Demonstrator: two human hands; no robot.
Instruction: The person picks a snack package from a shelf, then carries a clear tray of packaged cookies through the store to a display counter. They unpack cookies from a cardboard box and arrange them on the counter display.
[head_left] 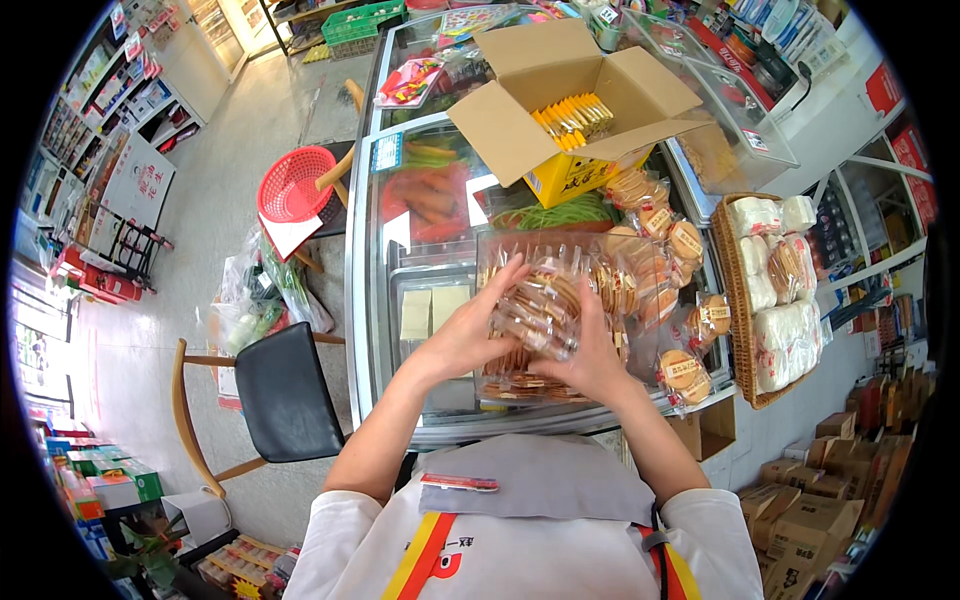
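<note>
Between my two hands is a bunch of clear-wrapped round biscuit packets [545,308]. My left hand [468,328] closes on its left side, fingers pointing up and away. My right hand [596,352] presses the right side, thumb low and fingers upward. The bunch sits over a clear plastic bin [490,250] that holds rows of similar biscuit packets [612,280]. More wrapped biscuits [683,370] lie loose to the right of the bin, some in a pile reaching toward the back. The bin rests on a glass-topped display counter [375,300].
An open cardboard box [530,92] with yellow packets inside stands behind the bin. A wicker basket [738,300] of white packs is at the right. Left of the counter are a black-seated chair [290,395], a red plastic basket [292,185] and bagged greens [285,285]. Cartons [810,520] are stacked lower right.
</note>
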